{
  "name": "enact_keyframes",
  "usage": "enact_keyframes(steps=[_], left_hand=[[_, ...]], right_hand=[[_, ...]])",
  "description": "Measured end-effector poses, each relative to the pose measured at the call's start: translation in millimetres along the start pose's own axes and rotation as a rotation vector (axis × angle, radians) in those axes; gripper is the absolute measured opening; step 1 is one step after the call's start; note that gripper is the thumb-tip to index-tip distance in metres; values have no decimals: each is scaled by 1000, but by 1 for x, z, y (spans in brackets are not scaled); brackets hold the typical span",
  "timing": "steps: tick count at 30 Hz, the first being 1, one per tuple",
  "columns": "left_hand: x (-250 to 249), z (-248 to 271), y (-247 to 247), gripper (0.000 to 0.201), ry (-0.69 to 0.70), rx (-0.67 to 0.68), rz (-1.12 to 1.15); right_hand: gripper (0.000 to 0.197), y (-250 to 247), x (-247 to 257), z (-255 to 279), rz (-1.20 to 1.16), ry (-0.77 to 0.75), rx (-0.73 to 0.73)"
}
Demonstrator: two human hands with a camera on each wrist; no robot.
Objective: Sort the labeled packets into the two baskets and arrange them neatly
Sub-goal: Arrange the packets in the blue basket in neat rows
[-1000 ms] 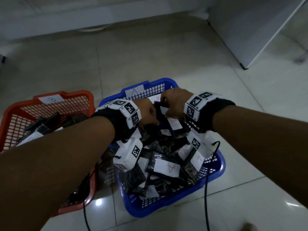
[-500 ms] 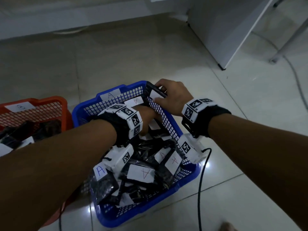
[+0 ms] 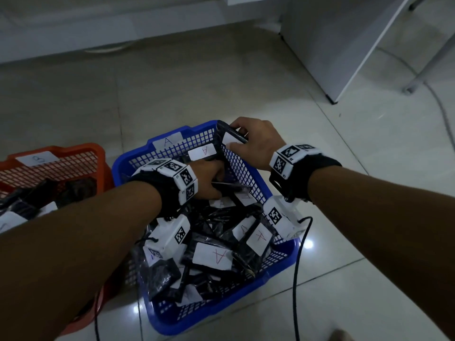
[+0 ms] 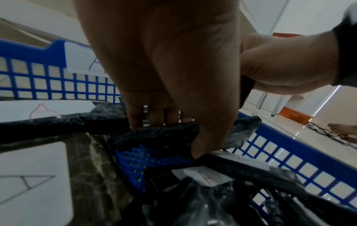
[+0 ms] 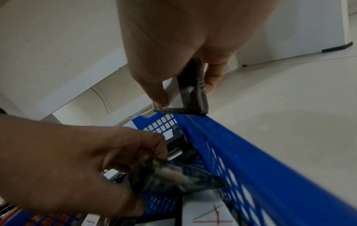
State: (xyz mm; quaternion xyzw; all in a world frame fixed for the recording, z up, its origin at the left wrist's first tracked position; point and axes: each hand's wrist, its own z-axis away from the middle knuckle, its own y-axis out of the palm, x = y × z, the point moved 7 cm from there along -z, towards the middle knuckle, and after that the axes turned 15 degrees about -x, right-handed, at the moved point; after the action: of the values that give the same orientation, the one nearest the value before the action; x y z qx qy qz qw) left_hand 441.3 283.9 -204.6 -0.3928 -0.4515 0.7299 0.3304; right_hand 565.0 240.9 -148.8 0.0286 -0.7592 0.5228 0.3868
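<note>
The blue basket [image 3: 221, 313], tagged A, holds several black packets with white A labels, such as one [image 3: 213, 257] near the front. At the basket's far right corner my right hand [image 3: 236, 136] pinches a black labelled packet [image 5: 191, 94] upright, between thumb and fingers [image 5: 210, 82], with its lower edge at the rim. My left hand [image 3: 218, 183] is down inside the basket, thumb and fingers gripping another black packet [image 4: 164, 134] over the mesh floor. The orange basket [image 3: 73, 150], tagged B, stands to the left with dark packets inside.
A white cabinet [image 3: 332, 45] and a metal leg [image 3: 413, 84] stand at the back right. A black cable [image 3: 294, 279] hangs from my right wrist over the tile floor. Another person's hand [image 4: 340, 130] handles packets on the floor farther off.
My right hand has lifted a packet from the middle of the blue basket to its far right corner. My left hand has stayed low inside, gripping a packet. The view has swung right.
</note>
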Motion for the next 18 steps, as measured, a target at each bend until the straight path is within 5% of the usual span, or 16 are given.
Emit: enact_keyframes(steps=[6, 11, 18], left_hand=[[9, -3, -5, 45, -137, -67, 80], [24, 2, -1, 80, -221, -90, 23], [11, 0, -8, 91, -54, -168, -350]], right_hand=[[30, -4, -4, 0, 7, -13, -23], [31, -2, -4, -2, -11, -15, -31], [30, 1, -4, 2, -39, -20, -43]])
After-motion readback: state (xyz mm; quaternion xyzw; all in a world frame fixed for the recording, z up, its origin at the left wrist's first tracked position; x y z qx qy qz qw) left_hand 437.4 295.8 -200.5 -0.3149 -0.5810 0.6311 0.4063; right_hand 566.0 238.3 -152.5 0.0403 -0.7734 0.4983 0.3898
